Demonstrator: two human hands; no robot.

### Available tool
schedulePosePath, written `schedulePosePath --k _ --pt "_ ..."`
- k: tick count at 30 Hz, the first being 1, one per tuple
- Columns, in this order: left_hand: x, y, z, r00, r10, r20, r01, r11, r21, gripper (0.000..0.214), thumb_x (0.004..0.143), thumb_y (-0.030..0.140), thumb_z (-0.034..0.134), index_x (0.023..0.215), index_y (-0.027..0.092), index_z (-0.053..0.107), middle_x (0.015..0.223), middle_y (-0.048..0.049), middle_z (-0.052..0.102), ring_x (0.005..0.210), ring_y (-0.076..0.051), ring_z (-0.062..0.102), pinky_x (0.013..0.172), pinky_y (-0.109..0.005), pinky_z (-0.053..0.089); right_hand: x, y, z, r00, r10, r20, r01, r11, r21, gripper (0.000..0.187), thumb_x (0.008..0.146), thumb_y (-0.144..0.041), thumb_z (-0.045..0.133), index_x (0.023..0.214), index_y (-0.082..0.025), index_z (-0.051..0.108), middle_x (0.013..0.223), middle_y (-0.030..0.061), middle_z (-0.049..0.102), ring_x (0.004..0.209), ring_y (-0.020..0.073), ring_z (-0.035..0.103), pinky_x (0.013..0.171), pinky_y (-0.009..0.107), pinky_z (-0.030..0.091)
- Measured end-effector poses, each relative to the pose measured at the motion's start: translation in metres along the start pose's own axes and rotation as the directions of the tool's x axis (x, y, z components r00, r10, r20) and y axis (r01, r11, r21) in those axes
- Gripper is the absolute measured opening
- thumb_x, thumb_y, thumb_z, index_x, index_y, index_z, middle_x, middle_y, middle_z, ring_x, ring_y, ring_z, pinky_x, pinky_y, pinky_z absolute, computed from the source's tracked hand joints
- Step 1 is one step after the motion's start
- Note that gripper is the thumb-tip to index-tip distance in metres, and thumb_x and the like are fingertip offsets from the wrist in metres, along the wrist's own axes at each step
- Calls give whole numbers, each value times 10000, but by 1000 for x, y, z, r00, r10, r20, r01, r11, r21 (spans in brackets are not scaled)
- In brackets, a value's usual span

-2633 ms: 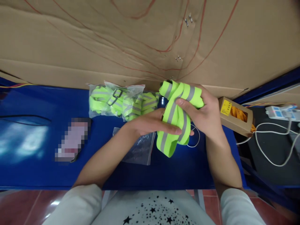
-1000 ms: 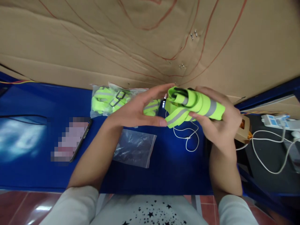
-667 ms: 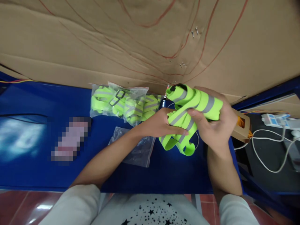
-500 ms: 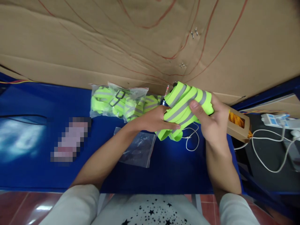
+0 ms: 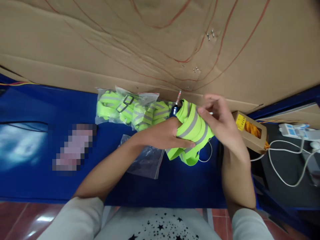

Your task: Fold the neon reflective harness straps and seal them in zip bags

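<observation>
My left hand (image 5: 172, 135) is closed around a folded bundle of neon yellow-green reflective strap (image 5: 192, 126) with grey stripes, its thumb across the front. Loops of the strap hang from the bottom of the bundle. At the bundle's upper right is my right hand (image 5: 221, 120), fingers curved and apart, with the thumb tip close to the strap's edge; whether it touches is unclear. Behind my left arm, more of the same straps lie in clear plastic bags (image 5: 125, 106), one showing a black buckle (image 5: 125, 103). An opened-out clear zip bag (image 5: 146, 161) lies flat below my left wrist.
On the blue table (image 5: 190, 190), a dark-handled tool (image 5: 175, 108) stands behind the bundle and a white cable (image 5: 208, 155) lies under it. A pixelated object (image 5: 75, 146) lies left. A cardboard box (image 5: 250, 133) with orange contents and a power strip (image 5: 297, 130) are right.
My right hand has come off the bundle's front, its fingers moving up and spreading apart. The bundle has tipped downward in my left hand, uncovering the tool and the box's yellow label.
</observation>
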State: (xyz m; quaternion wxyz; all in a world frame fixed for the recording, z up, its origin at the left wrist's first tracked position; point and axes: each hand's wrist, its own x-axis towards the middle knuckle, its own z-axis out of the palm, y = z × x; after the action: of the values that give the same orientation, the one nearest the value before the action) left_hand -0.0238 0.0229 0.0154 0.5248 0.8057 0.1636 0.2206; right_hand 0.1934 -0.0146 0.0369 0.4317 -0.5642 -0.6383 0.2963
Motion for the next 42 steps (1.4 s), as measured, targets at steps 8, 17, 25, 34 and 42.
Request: schedulePosePath --k 8,17,25,34,42 --pt "6 0 -5 994 -67 -91 64 997 -43 284 853 436 766 917 171 683 869 -8 713 829 -173 654 753 -283 540 -7 -11 5 903 -248 350 327 926 -187 685 959 -648 628 1504 -246 520 1535 135 560 1405 314 558 1144 502 487" --pt "2 6 -2 892 -445 78 411 727 -551 307 680 351 917 841 173 726 780 -5 734 719 -162 703 650 -269 572 -4 -10 29 970 -164 181 192 970 -148 539 883 -482 794 1351 -253 654 1329 41 740 1200 267 711 1027 405 553" --pt "10 3 36 842 -539 10 384 586 -713 509 630 376 978 1052 206 750 982 -13 787 908 -196 756 820 -311 631 -13 -24 6 966 -257 -37 240 939 -244 518 817 -538 850 1199 -214 717 1148 51 786 1038 252 741 875 333 551" --pt "-4 19 20 942 -319 101 334 892 -306 342 848 454 821 1049 192 733 974 -21 779 899 -183 719 801 -301 614 -28 -41 2 969 -179 -168 129 954 -272 493 896 -656 710 752 -185 685 591 -15 589 527 105 471 539 273 357" --pt "-1 16 8 935 -335 121 355 902 -247 357 791 470 857 986 197 733 908 -34 787 776 -195 729 688 -308 607 -18 -31 2 996 -32 -80 32 999 -6 529 893 -663 703 644 -204 617 555 -30 497 514 98 413 467 259 323"
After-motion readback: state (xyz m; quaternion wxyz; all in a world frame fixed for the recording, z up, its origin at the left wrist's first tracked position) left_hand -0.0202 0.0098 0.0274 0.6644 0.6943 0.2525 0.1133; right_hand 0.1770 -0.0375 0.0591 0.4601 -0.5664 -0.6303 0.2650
